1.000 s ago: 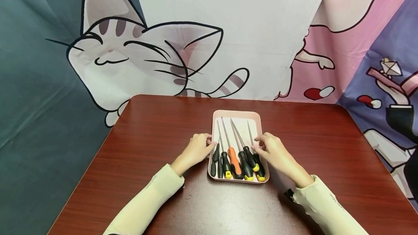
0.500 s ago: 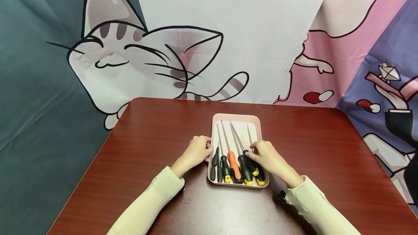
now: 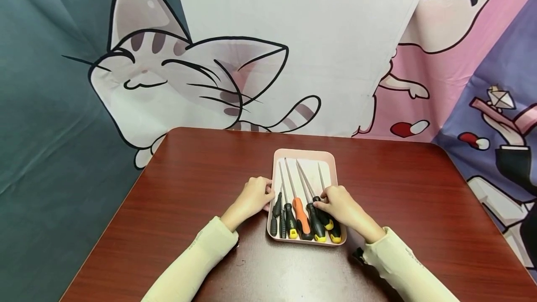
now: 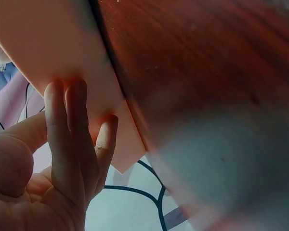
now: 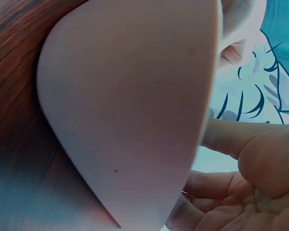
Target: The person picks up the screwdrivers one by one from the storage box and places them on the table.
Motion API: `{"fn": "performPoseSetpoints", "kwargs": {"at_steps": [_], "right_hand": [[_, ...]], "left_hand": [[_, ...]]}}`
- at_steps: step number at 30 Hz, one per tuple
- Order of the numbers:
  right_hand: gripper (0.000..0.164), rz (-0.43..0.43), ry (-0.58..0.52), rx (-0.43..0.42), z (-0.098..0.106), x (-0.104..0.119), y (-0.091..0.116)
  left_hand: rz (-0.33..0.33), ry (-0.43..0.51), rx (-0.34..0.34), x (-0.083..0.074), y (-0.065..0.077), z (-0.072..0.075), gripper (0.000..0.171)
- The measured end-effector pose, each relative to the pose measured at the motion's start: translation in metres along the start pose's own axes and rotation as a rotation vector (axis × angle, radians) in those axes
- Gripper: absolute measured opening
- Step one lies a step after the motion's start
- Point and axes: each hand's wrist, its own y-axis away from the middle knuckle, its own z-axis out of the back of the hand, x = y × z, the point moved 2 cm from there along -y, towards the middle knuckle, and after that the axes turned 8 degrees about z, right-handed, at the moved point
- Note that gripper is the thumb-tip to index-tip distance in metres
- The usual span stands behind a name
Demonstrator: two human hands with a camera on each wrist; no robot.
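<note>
A pink tray [image 3: 304, 154] with a white inside holds several screwdrivers lying side by side. My left hand [image 3: 253, 195] is at its left side; in the left wrist view its fingertips [image 4: 76, 91] press on the outer wall while the thumb reaches over the rim. My right hand [image 3: 340, 205] reaches over the right rim, thumb and index finger pinching a black screwdriver [image 3: 324, 218] with a yellow end at the top of its handle. Left of that lie another black-and-yellow screwdriver [image 3: 315, 222] and an orange-handled screwdriver [image 3: 299, 213]. In the right wrist view the tray's wall hides the right fingertips.
The tray stands on a reddish-brown wooden table [image 3: 201, 162]. Behind the table hangs a cloth [image 3: 335, 36] printed with a cartoon cat. At the left of the tray lie a black screwdriver [image 3: 290, 218] with a yellow end and small black-handled tools [image 3: 277, 206].
My right hand has moved left and inward from the tray's right rim onto the black-and-yellow screwdriver's handle. My left hand keeps its place at the tray, and the whole head view has shifted slightly.
</note>
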Motion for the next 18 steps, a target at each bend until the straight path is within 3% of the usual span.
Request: {"fn": "performPoseSetpoints", "kwargs": {"at_steps": [12,18], "right_hand": [[0.018,-0.068,-0.015,0.007,-0.0028,0.0039,-0.0065],[0.017,-0.076,-0.016,0.009,-0.0024,0.0036,-0.0079]], "left_hand": [[0.015,0.005,0.022,-0.0028,0.0003,0.0013,0.032],[0.01,0.005,0.03,-0.0022,-0.0013,0.0014,0.018]]}}
